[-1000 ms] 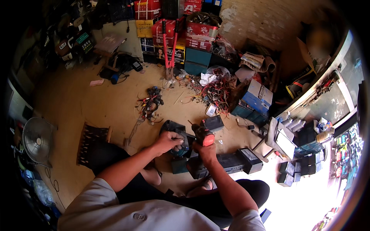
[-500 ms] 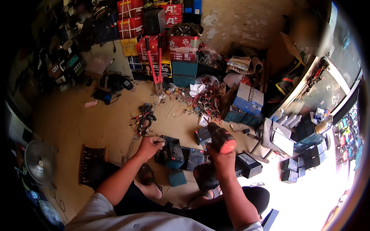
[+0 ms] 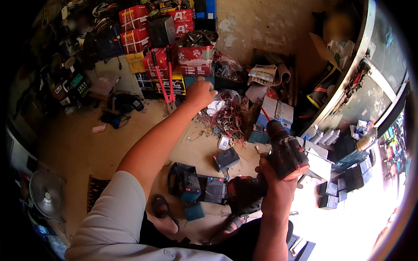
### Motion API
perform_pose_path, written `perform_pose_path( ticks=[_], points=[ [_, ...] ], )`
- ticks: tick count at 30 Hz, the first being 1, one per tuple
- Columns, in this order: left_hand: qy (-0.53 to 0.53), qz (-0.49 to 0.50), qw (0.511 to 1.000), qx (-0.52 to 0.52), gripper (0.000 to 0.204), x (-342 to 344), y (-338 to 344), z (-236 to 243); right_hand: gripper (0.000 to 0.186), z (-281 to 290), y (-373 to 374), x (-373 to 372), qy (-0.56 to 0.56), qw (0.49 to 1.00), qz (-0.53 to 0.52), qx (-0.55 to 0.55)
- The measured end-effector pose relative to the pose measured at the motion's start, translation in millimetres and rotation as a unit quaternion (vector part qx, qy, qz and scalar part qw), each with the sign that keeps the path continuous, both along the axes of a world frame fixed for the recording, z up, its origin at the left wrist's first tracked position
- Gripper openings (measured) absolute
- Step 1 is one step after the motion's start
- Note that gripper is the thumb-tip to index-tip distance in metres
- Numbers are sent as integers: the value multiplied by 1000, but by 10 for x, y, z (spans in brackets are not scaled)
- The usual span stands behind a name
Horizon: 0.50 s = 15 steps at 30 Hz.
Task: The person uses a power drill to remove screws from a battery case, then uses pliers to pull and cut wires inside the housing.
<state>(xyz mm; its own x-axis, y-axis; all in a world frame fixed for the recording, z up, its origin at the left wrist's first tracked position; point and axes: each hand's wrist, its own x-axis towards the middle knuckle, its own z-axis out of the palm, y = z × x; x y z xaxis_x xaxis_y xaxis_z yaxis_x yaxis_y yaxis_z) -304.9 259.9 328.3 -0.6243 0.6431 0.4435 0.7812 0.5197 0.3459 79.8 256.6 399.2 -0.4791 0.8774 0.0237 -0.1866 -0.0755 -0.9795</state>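
My right hand [image 3: 273, 185] is closed around the grip of a black and red cordless drill [image 3: 285, 154], held up above the floor with its nose pointing away to the upper left. My left arm stretches far forward, and my left hand [image 3: 199, 92] hovers with curled fingers at the edge of a tangle of red and black wires [image 3: 228, 117] and a white rag [image 3: 215, 106]. Whether it holds anything is hidden. Below the arm, two black battery cases [image 3: 187, 180] [image 3: 215, 189] lie open on the floor, and a small black battery [image 3: 226, 158] lies beyond them.
Red-handled bolt cutters [image 3: 163, 76] lean against stacked red cartons [image 3: 135, 28] at the back. A blue-and-white box [image 3: 278, 111] sits right of the wires. A glass counter [image 3: 348, 87] runs along the right. A fan [image 3: 45, 193] stands at the left and a sandal [image 3: 162, 208] lies near my legs.
My left hand left the battery case on the floor and reached forward to the wire pile. My right hand lifted the drill up and to the right.
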Motion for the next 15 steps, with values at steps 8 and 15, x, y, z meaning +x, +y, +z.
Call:
perform_pose_path(
  ticks=[8, 15],
  points=[
    [-313, 76, 944, -69, 53, 962, -1790, -2635, 33, -109, -35, -49, -41, 998, 6, -44],
    [-574, 268, 773, -26, 68, 1811, -2892, -3236, 33, -285, -54, -55, -58, 996, 60, -14]
  ],
)
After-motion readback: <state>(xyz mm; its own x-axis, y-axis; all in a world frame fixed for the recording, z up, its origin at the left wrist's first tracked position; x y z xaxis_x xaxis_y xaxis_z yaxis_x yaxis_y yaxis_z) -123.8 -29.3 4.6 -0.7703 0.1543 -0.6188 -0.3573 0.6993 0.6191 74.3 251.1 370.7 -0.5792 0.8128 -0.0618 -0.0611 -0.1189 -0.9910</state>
